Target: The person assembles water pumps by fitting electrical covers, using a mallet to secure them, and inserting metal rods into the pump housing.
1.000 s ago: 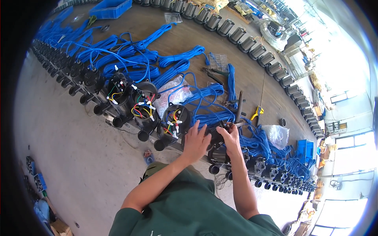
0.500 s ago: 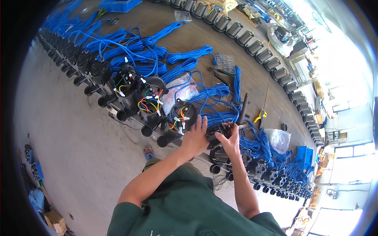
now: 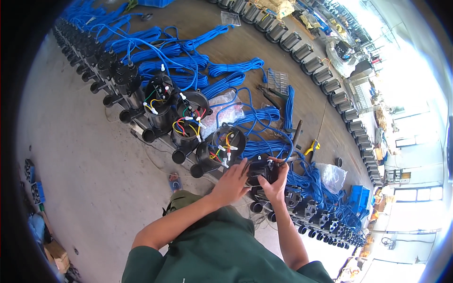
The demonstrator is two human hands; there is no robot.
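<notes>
In my right hand [image 3: 275, 185] is a black plastic cover [image 3: 261, 170], its thumb pressed on the near face and its fingers curled round the right side. A blue cable runs up from the cover's right side beside a dark upright rod [image 3: 297, 134]. My left hand [image 3: 230, 185] lies at the cover's left edge with its fingers stretched out; whether the fingertips touch it is hard to tell. Just left of the cover stands an open black pump housing [image 3: 207, 153], with red, yellow and white-capped wires [image 3: 228, 147] inside.
More open housings [image 3: 186, 134] with wires and capped black units [image 3: 125, 80] line the bench edge to the left. Blue cable coils [image 3: 231, 68], clear plastic bags [image 3: 331, 177], a yellow-handled tool [image 3: 312, 147] and a blue crate [image 3: 357, 198] lie beyond. Metal cylinders [image 3: 302, 53] form a far row.
My left hand has shifted slightly down and its fingers have drawn closer together beside the cover. The cover has turned a little in my right hand. The whole view has shifted slightly.
</notes>
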